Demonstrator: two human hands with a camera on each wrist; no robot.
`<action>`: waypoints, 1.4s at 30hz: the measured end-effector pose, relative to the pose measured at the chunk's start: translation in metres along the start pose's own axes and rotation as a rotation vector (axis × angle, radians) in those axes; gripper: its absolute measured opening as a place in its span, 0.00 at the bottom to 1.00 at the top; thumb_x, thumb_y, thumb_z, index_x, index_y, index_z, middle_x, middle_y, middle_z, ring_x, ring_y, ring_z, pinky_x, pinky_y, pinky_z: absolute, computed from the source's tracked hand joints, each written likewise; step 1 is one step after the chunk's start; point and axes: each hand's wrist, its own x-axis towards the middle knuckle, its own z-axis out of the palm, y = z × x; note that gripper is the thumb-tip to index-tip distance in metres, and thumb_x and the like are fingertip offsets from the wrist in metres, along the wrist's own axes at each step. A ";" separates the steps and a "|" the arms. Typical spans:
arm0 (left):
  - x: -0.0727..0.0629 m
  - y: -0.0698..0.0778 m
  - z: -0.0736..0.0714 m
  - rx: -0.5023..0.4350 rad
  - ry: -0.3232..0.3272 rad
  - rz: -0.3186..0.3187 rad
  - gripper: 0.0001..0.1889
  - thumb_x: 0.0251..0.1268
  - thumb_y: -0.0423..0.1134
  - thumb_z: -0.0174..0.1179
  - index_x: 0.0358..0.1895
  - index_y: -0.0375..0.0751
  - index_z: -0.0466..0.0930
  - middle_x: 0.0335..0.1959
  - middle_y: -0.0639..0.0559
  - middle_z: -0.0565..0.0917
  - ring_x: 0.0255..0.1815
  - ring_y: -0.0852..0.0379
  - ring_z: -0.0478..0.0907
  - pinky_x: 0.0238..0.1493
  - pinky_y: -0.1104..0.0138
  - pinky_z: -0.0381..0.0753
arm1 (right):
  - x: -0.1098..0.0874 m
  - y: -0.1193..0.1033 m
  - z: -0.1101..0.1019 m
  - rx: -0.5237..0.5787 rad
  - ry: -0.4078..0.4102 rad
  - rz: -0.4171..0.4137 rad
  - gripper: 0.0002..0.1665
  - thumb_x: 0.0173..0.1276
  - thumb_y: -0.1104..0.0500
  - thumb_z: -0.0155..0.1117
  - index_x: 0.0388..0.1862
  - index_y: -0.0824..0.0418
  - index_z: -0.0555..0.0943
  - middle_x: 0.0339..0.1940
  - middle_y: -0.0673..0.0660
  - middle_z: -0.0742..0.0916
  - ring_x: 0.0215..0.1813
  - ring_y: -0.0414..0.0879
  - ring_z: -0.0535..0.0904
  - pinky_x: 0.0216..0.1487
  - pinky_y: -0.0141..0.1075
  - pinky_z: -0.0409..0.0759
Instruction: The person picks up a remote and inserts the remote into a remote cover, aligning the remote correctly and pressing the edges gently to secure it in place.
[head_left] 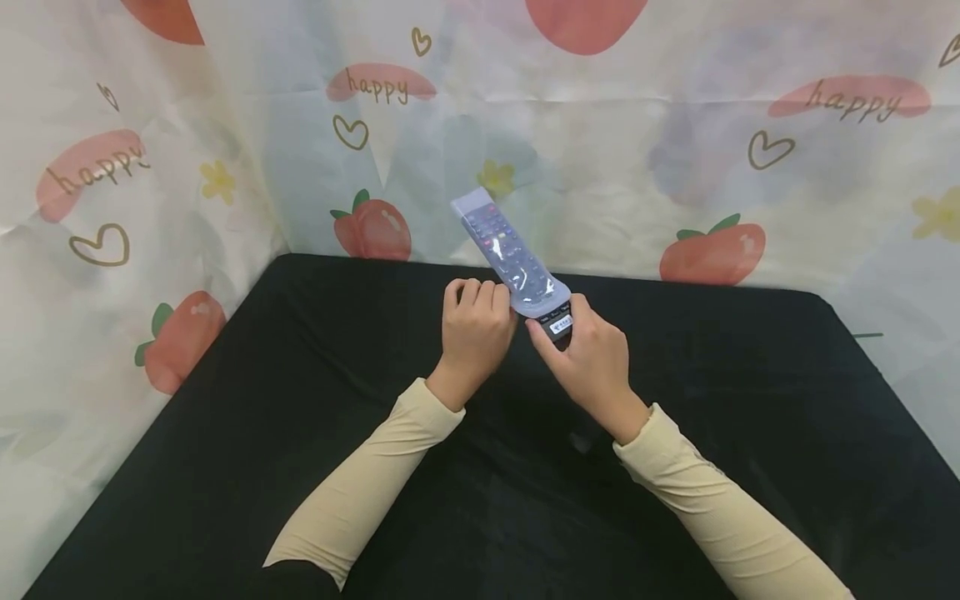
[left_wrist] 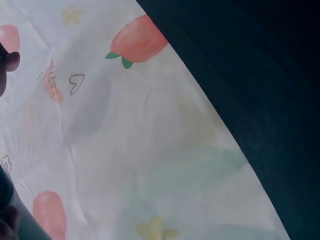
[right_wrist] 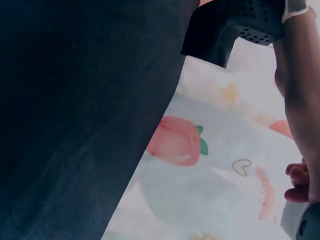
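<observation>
A dark remote control (head_left: 561, 325) with rows of buttons is tilted above the black table, far end up and to the left. Most of it sits inside a translucent sleeve-like cover (head_left: 474, 201), which extends past its far end; the near end with a white label stays bare. My right hand (head_left: 596, 354) grips that bare end, thumb on top. Beside the cover's lower left edge, my left hand (head_left: 477, 329) has its fingers curled and pinches the cover there; its fingertips are hidden in the head view. Fingers (right_wrist: 298, 184) show at the right wrist view's edge.
Black cloth covers the table (head_left: 337, 467). Behind and on both sides hangs a pale curtain (head_left: 585, 183) printed with fruit, hearts and lettering. A black perforated wrist device (right_wrist: 235, 25) shows at the top of the right wrist view.
</observation>
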 end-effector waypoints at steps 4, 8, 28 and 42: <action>-0.003 -0.001 0.003 -0.090 -0.025 0.061 0.09 0.56 0.36 0.56 0.20 0.42 0.74 0.18 0.52 0.76 0.28 0.55 0.73 0.45 0.62 0.71 | -0.001 -0.001 -0.002 -0.028 0.004 0.047 0.23 0.57 0.50 0.66 0.31 0.70 0.72 0.14 0.60 0.75 0.14 0.51 0.69 0.16 0.39 0.63; -0.008 -0.005 0.004 -0.221 -0.056 0.121 0.08 0.55 0.34 0.55 0.20 0.41 0.74 0.18 0.52 0.76 0.28 0.55 0.73 0.46 0.62 0.71 | -0.004 -0.002 -0.004 -0.040 -0.016 0.064 0.23 0.56 0.50 0.66 0.31 0.70 0.72 0.15 0.61 0.76 0.15 0.52 0.69 0.16 0.38 0.63; -0.011 -0.006 -0.003 -0.184 -0.265 0.187 0.10 0.65 0.40 0.54 0.27 0.43 0.78 0.24 0.53 0.80 0.33 0.55 0.76 0.50 0.60 0.71 | 0.000 0.011 -0.001 -0.043 -0.012 -0.030 0.25 0.51 0.53 0.73 0.37 0.71 0.76 0.21 0.62 0.82 0.17 0.52 0.74 0.18 0.42 0.70; 0.003 -0.020 -0.008 -0.305 -0.239 0.151 0.21 0.52 0.43 0.62 0.51 0.44 0.73 0.50 0.45 0.73 0.51 0.49 0.68 0.60 0.54 0.64 | -0.001 0.030 0.003 -0.254 0.121 -0.479 0.33 0.37 0.57 0.82 0.41 0.71 0.78 0.24 0.62 0.82 0.25 0.54 0.79 0.29 0.45 0.77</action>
